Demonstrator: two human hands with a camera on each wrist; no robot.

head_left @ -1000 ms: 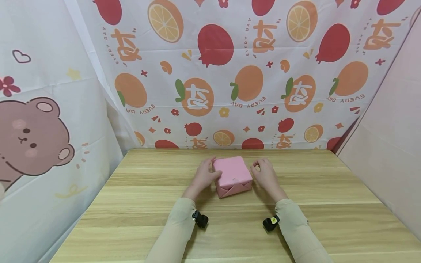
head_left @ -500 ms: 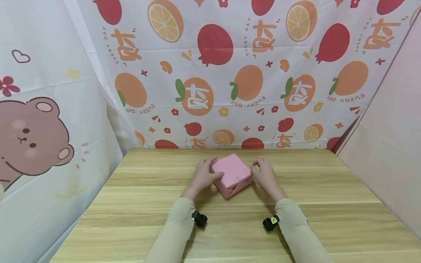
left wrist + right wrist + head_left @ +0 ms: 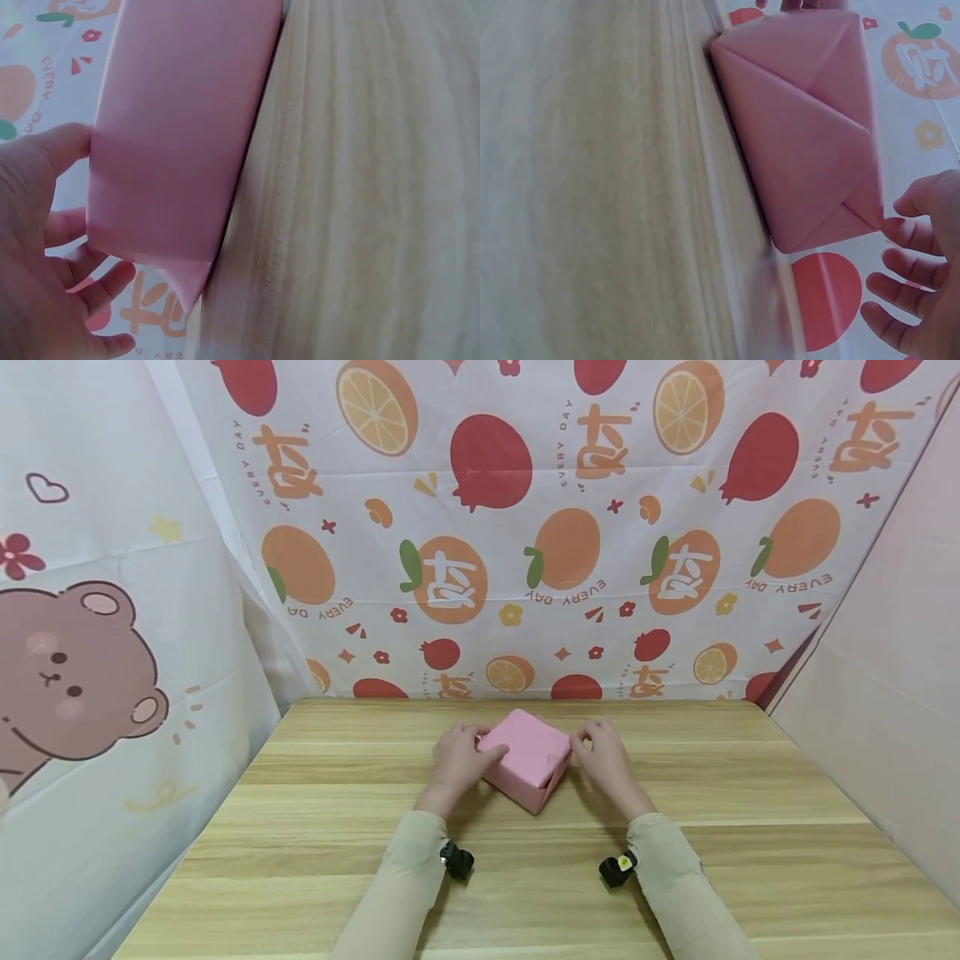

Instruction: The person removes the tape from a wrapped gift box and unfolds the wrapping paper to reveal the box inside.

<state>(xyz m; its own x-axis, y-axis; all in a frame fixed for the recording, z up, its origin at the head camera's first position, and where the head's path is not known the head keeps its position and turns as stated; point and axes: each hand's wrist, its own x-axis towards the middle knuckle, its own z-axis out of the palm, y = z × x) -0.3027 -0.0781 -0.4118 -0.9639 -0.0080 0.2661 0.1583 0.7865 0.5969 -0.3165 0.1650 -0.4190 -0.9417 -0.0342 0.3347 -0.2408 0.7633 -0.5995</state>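
Note:
A box wrapped in pink paper [image 3: 525, 747] stands on the wooden table, turned so that one corner faces me. My left hand [image 3: 456, 764] holds its left corner, thumb at the top edge and fingers bent around the far side. In the left wrist view, a smooth side of the pink box [image 3: 176, 127] shows, with a paper flap sticking out at its lower end. On the other side, my right hand [image 3: 603, 766] has a fingertip right at the box's right corner, the other fingers loosely bent. The right wrist view shows folded triangular flaps on the box's end [image 3: 810, 142].
The wooden table [image 3: 315, 877] ends at a white cloth backdrop [image 3: 337, 643] printed with fruit, just behind the box. A cloth with a bear print [image 3: 82, 668] hangs at the left, and a pale panel [image 3: 885, 677] bounds the right side.
The box has turned counter-clockwise as seen from above, its near corner swinging to the right. My left hand has shifted slightly left with it; the right hand has hardly moved.

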